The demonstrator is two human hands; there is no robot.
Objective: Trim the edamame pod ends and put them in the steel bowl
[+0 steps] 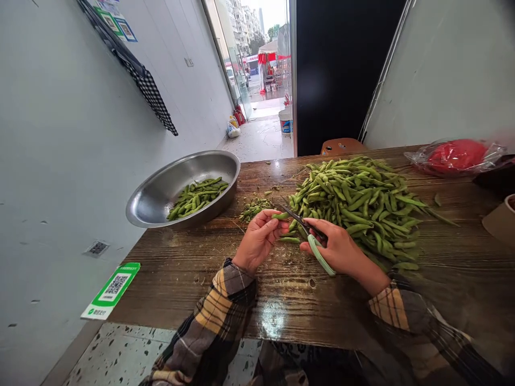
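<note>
My left hand (258, 239) pinches a green soybean pod (280, 216) by one end, fingers closed on it. My right hand (338, 249) grips green-handled scissors (311, 239), whose dark blades reach up to the pod's tip. Both hands hover over the wooden table (209, 268), just left of a big heap of green pods (356, 201). A small scatter of cut pod ends (254, 207) lies beside my left hand. Further left stands a steel bowl (161, 187) with several trimmed pods (198, 197) inside.
A red thing wrapped in clear plastic (456, 156) lies at the table's far right, near a brown cup edge (502, 219). A grey wall (60, 161) with a QR sticker (112, 289) runs along the left. Beyond the table an open doorway (263, 80) shows a street.
</note>
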